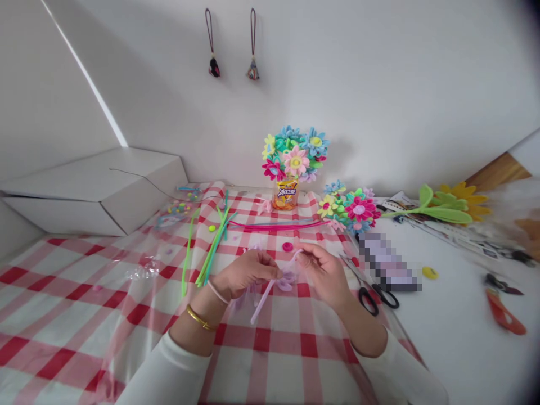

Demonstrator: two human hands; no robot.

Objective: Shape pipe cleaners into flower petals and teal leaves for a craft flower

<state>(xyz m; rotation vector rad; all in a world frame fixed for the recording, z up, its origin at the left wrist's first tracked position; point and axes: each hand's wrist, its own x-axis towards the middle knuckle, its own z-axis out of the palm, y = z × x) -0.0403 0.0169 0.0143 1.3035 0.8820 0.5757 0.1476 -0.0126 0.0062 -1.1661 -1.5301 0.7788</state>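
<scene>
A pale lilac pipe cleaner (262, 302), partly bent into petal-like loops, is between my two hands above the checked cloth. My left hand (252, 274) pinches it near the loops, with its long free end slanting down toward me. The fingertips of my right hand (324, 274) are closed on its upper end. More lilac pieces lie under my left hand, partly hidden by it. A small magenta ring-shaped piece (287, 247) rests on the cloth just beyond my hands.
Green pipe cleaners (211, 247) lie at the left, magenta ones (282, 226) farther back. Behind stands a jar (285, 195) of fuzzy flowers, beside a second bunch (352, 208). Black-handled scissors (369, 301), a blurred-out phone (390, 264) and orange-handled pliers (502, 309) are right; a white box (97, 185) is left.
</scene>
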